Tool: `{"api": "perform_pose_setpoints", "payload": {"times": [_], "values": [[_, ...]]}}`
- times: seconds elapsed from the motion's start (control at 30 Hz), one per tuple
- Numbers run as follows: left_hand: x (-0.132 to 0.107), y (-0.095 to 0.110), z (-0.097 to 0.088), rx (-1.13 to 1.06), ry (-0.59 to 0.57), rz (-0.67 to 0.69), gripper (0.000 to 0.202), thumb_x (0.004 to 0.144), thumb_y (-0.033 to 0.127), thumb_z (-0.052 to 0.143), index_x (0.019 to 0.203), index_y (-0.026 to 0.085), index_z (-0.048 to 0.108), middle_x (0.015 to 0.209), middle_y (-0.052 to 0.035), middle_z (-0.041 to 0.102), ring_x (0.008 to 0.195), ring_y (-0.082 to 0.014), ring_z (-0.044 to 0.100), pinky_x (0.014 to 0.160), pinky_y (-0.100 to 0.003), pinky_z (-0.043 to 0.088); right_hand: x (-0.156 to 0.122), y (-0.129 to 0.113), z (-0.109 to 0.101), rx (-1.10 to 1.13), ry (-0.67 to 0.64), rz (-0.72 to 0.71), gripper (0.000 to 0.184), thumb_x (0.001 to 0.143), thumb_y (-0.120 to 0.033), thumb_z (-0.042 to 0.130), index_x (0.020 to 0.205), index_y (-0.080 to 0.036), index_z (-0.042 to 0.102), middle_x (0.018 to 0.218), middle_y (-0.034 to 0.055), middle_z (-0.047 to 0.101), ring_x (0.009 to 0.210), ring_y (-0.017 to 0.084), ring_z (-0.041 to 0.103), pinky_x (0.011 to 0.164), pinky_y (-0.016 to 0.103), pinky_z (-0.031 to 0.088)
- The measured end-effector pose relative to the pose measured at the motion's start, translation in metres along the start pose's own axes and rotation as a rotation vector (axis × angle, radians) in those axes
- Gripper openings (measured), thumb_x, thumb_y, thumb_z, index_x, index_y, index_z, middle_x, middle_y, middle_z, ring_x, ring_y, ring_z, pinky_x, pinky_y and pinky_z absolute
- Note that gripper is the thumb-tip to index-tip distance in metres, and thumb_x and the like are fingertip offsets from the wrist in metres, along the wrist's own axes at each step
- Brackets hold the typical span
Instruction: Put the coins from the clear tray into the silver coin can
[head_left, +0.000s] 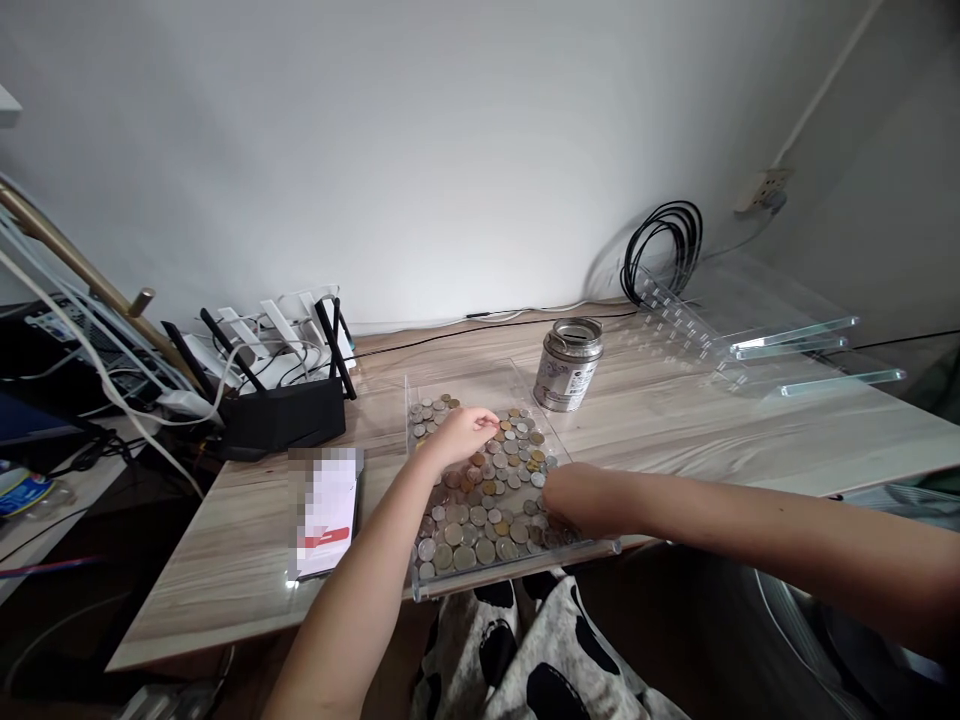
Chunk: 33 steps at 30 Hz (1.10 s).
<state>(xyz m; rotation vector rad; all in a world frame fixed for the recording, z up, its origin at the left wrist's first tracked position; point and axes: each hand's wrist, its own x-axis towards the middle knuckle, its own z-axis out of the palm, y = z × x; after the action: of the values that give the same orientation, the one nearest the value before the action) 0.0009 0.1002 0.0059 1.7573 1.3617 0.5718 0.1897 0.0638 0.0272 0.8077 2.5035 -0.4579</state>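
Many silver and brassy coins [465, 556] lie spread over a clear acrylic tray [469, 581] at the table's front edge. My left hand [465, 437] is over the upper middle of the tray, its fingertips pinched together just above the coins. Whether a coin sits in that pinch is too small to make out. At the tray's right side, my right hand [574, 498] is low against the coins, its back towards me and its fingers hidden. A metal can [568, 372] with a printed label and wire handle stands upright, open at the top, behind the tray's right corner.
Left of the tray lies a lit phone [330, 515], with a black router [285, 415] and white routers behind it. Clear acrylic panels [795, 340] and a coiled black cable [664, 250] are at the back right. A thin cable runs along the wall.
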Motion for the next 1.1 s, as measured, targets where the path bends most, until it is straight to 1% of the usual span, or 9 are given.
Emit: {"api": "perform_pose_setpoints", "payload": {"times": [0.1, 0.27, 0.37, 0.5, 0.57, 0.73, 0.87, 1.0, 1.1], "values": [[0.001, 0.001, 0.0, -0.214, -0.046, -0.097, 0.026, 0.078, 0.031, 0.047, 0.093, 0.014, 0.058, 0.093, -0.0101, 0.062, 0.079, -0.0159, 0.059, 0.062, -0.024, 0.047, 0.003, 0.001, -0.011, -0.099, -0.019, -0.027, 0.018, 0.05, -0.004, 0.052, 0.055, -0.015, 0.065, 0.05, 0.004, 0.058, 0.046, 0.013, 0.045, 0.044, 0.024, 0.025], [-0.001, 0.002, -0.002, -0.654, -0.279, -0.26, 0.045, 0.083, 0.048, 0.031, 0.089, 0.011, 0.054, 0.076, -0.0097, 0.061, 0.06, -0.0144, 0.061, 0.052, -0.025, 0.048, 0.028, 0.012, -0.047, 0.267, 0.447, -0.104, 0.019, 0.06, -0.014, 0.052, 0.07, -0.016, 0.068, 0.058, 0.0004, 0.061, 0.05, 0.009, 0.047, 0.048, 0.02, 0.031], [0.001, -0.001, -0.009, -0.817, -0.343, -0.289, 0.047, 0.085, 0.046, 0.024, 0.083, 0.011, 0.054, 0.061, -0.007, 0.059, 0.047, -0.0108, 0.056, 0.04, -0.018, 0.041, 0.052, 0.017, -0.063, 0.495, 0.552, -0.131, 0.02, 0.063, -0.021, 0.053, 0.074, -0.014, 0.069, 0.058, -0.0001, 0.061, 0.051, 0.009, 0.05, 0.048, 0.019, 0.033], [0.007, -0.008, -0.018, -0.959, -0.287, -0.294, 0.042, 0.084, 0.039, 0.025, 0.068, 0.011, 0.052, 0.046, -0.0001, 0.047, 0.026, -0.0019, 0.029, 0.024, -0.013, 0.012, 0.075, 0.018, -0.072, 0.628, 0.57, -0.145, 0.028, 0.069, -0.034, 0.052, 0.071, -0.011, 0.068, 0.051, 0.0004, 0.058, 0.046, 0.008, 0.048, 0.044, 0.018, 0.032], [0.009, -0.011, -0.02, -1.018, -0.277, -0.298, 0.041, 0.083, 0.038, 0.026, 0.063, 0.012, 0.05, 0.044, 0.0013, 0.043, 0.025, -0.0008, 0.023, 0.024, -0.013, 0.007, 0.08, 0.017, -0.072, 0.642, 0.599, -0.142, 0.035, 0.072, -0.04, 0.05, 0.069, -0.011, 0.068, 0.053, 0.0021, 0.059, 0.048, 0.009, 0.049, 0.045, 0.019, 0.033], [0.011, -0.013, -0.02, -1.119, -0.18, -0.326, 0.039, 0.084, 0.037, 0.029, 0.062, 0.011, 0.051, 0.046, 0.0011, 0.043, 0.027, -0.0002, 0.023, 0.025, -0.012, 0.009, 0.066, 0.024, -0.076, 0.524, 0.904, -0.09, 0.038, 0.074, -0.046, 0.049, 0.072, -0.014, 0.069, 0.074, 0.0063, 0.063, 0.063, 0.012, 0.054, 0.056, 0.022, 0.039], [0.011, -0.015, -0.02, -1.164, -0.059, -0.375, 0.024, 0.08, 0.02, 0.035, 0.071, 0.009, 0.055, 0.052, -0.0016, 0.05, 0.032, -0.0021, 0.036, 0.025, -0.012, 0.02, 0.028, 0.066, -0.091, 0.534, 1.195, 0.187, 0.038, 0.073, -0.044, 0.05, 0.087, -0.014, 0.067, 0.075, 0.0075, 0.064, 0.064, 0.015, 0.056, 0.058, 0.025, 0.042], [0.009, -0.014, -0.018, -1.123, -0.023, -0.381, 0.019, 0.075, 0.005, 0.038, 0.083, 0.007, 0.055, 0.065, -0.0056, 0.06, 0.049, -0.0062, 0.056, 0.044, -0.014, 0.046, -0.003, 0.119, -0.109, 0.416, 1.1, 0.501, 0.026, 0.069, -0.031, 0.053, 0.081, -0.013, 0.068, 0.065, 0.0057, 0.064, 0.063, 0.015, 0.057, 0.057, 0.023, 0.04], [0.007, -0.013, -0.015, -1.037, -0.031, -0.29, 0.015, 0.077, 0.005, 0.041, 0.085, 0.007, 0.054, 0.069, -0.0084, 0.063, 0.054, -0.0078, 0.059, 0.049, -0.015, 0.047, -0.007, 0.138, -0.116, 0.22, 0.921, 0.617, 0.019, 0.064, -0.029, 0.056, 0.07, -0.017, 0.069, 0.067, 0.005, 0.064, 0.064, 0.016, 0.056, 0.053, 0.023, 0.037]]}}
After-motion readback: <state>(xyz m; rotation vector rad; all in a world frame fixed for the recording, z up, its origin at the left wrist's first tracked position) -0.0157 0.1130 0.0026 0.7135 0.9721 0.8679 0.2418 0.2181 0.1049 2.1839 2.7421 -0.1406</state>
